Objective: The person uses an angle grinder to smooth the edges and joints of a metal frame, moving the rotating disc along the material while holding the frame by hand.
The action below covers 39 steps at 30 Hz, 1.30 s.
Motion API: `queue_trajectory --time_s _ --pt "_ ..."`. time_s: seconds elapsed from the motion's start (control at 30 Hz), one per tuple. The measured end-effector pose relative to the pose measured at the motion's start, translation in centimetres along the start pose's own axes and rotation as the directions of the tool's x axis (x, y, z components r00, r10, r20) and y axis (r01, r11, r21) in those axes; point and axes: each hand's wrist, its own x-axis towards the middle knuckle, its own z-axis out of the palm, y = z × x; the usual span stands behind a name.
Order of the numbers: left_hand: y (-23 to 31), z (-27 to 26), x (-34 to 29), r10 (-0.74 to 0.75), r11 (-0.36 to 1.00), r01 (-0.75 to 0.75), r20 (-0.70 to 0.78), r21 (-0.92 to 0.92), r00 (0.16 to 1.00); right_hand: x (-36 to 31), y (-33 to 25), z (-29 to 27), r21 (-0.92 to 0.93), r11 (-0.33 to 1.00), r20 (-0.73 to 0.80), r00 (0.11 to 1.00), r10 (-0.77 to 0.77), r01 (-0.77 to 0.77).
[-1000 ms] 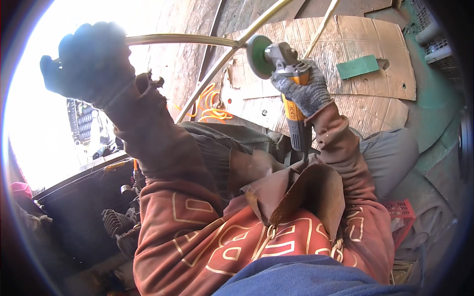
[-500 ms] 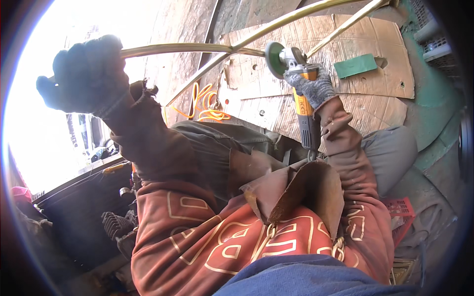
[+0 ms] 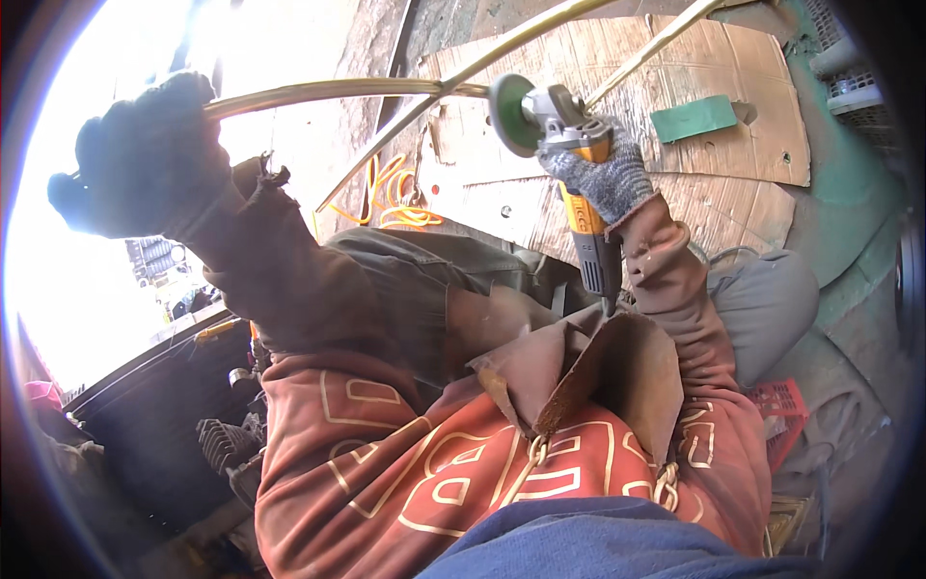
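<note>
My gloved left hand (image 3: pixel 145 154) is closed around the left part of a brass-coloured metal bar (image 3: pixel 328 91), dark against bright light. A longer brass-coloured bar (image 3: pixel 502 46) crosses it at a slant, and a further bar (image 3: pixel 656 50) slopes at the upper right. In a grey knitted glove, my right hand (image 3: pixel 603 174) grips a yellow and grey angle grinder (image 3: pixel 584 217) around its head end. The grinder's green disc (image 3: pixel 513 116) is at the bar just right of the crossing; whether they touch I cannot tell. A leather apron (image 3: pixel 617 376) hangs below the grinder's rear end.
Flattened cardboard (image 3: pixel 743 68) covers the floor ahead, with a green rectangular piece (image 3: pixel 693 119) on it. An orange cord (image 3: pixel 391 198) lies coiled beyond my left leg. A red plastic basket (image 3: pixel 779 415) stands at right; a dark box (image 3: pixel 154 386) and machine parts stand at left.
The bars have shifted slightly left and up, and my left hand has moved left with them. The grinder and its disc have also moved a little left; both hands keep their hold.
</note>
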Motion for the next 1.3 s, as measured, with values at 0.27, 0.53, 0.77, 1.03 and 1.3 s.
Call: queue_trajectory --time_s 0.27,0.53,0.77,1.03,1.3 --pt "0.2 0.7 -0.2 -0.003 0.998 -0.009 0.184 0.067 0.983 1.2 -0.1 -1.7 -0.182 0.983 -0.011 1.0 0.014 -0.016" --pt "-0.6 2.9 0.2 0.022 1.0 -0.021 0.256 -0.005 0.966 1.2 -0.5 -2.3 -0.115 0.993 0.012 1.0 -0.017 0.018" --pt "0.2 2.5 0.6 0.005 1.0 -0.01 0.238 0.022 0.971 0.8 -1.1 -1.1 -0.096 0.989 0.04 0.994 -0.107 0.11" --pt "-0.1 1.3 1.0 -0.039 0.999 0.031 0.264 0.032 0.964 -0.2 -1.0 0.0 -0.027 0.996 0.065 0.994 -0.083 0.085" --pt "-0.2 1.7 0.5 -0.007 0.999 0.001 0.181 0.032 0.983 -0.8 -2.3 0.4 -0.198 0.967 0.099 0.985 -0.143 0.161"
